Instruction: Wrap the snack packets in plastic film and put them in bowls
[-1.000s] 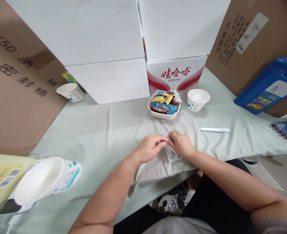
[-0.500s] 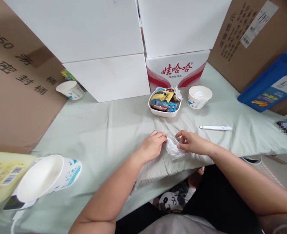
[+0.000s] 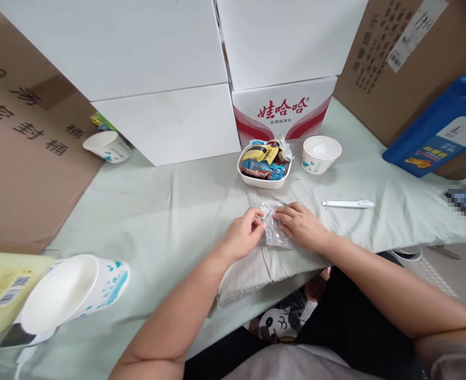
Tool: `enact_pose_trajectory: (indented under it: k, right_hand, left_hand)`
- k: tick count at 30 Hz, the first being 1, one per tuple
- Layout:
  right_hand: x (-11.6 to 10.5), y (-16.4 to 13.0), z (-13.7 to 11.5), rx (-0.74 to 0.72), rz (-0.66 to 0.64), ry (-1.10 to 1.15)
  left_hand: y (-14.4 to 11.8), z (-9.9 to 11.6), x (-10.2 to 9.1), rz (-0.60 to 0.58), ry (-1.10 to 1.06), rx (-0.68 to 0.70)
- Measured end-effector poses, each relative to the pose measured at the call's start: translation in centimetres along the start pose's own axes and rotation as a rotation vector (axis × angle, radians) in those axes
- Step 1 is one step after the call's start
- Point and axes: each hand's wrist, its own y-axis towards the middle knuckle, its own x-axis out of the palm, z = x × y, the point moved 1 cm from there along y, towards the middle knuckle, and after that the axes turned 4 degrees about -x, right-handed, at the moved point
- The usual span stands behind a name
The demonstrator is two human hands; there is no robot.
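- one clear plastic piece (image 3: 275,236), crinkled, sits on the green cloth (image 3: 177,211), on the near side of the snack tray (image 3: 262,183), a little right of its centre. sides are as the person (image 3: 288,364) at the table sees them.
- left hand (image 3: 243,235): near side of the tray, at the plastic's left edge. thumb and fingers curled close together, looks like a pinch, but from where i stand i can't tell if it's really grasping.
- right hand (image 3: 302,227): near side of the tray, slightly right. palm down, fingers extended over the plastic's right part, touching it, not clenched.
- tray itself: white, loaded with wrapped packets (image 3: 257,154), yellow and blue ones mostly.
- just right of the tray: paper cup (image 3: 314,164), upright, clear plastic inside.
- right and nearer than the tray: slim white tool (image 3: 347,204), lying flat. can't make out what it is.
- well right of the tray: blue bottle (image 3: 431,134), looks tilted.
- behind the tray: red-and-white carton (image 3: 282,113), white box (image 3: 292,42) stacked on it.
- far left and nearer than the tray: large paper cup (image 3: 108,287), beside a yellow bottle (image 3: 3,274).
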Motion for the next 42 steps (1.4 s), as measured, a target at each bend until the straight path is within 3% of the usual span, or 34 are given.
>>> enact_pose_trajectory:
  k: [2, 6, 9, 13, 15, 18, 20, 22, 24, 29, 33, 37, 42]
  right_hand:
    - [0.0, 0.0, 0.0, 0.007, 0.004, -0.002]
    - [0.0, 0.1, 0.1, -0.003, 0.01, 0.019]
    - [0.1, 0.1, 0.0, 0.005, 0.013, 0.017]
    - [0.2, 0.0, -0.2, 0.035, 0.0, -0.037]
    - [0.2, -0.1, -0.2, 0.047, -0.01, -0.074]
    - [0.4, -0.3, 0.0, 0.058, -0.03, -0.107]
    - [0.5, -0.3, 0.1, 0.065, -0.047, -0.116]
    - [0.6, -0.3, 0.1, 0.07, -0.066, -0.118]
    - [0.5, -0.3, 0.4, 0.082, -0.086, -0.118]
    - [-0.5, -0.5, 2.0, 0.254, -0.033, -0.129]
    - [-0.8, -0.2, 2.3, 0.31, 0.109, -0.038]
    - [0.3, 0.5, 1.3, 0.321, 0.107, 0.006]
    - [1.0, 0.6, 0.5, 0.224, 0.218, 0.25]
  left_hand:
    - [-0.3, 0.3, 0.3, -0.159, -0.107, -0.017]
    - [-0.5, 0.5, 0.5, -0.347, -0.251, -0.054]
    - [-0.5, 0.2, 0.3, -0.516, -0.243, -0.088]
    - [-0.3, -0.1, -0.2, -0.571, -0.171, -0.078]
    - [-0.3, 0.0, -0.2, -0.526, -0.113, -0.021]
    - [-0.2, 0.4, -0.5, -0.222, 0.037, 0.033]
    - [-0.2, 0.8, -0.6, -0.048, 0.129, 0.144]
    - [-0.2, 1.1, -0.4, -0.065, 0.205, 0.312]
    - [-0.1, 1.1, -0.1, -0.166, 0.269, 0.389]
    - [0.1, 0.4, 0.1, -0.238, 0.305, 0.32]
    - [0.2, 0.2, -0.1, -0.111, 0.214, 0.236]
    - [0.4, -0.1, 0.0, 0.044, 0.206, 0.096]
    - [0.6, -0.6, 0.5, 0.127, 0.105, -0.065]
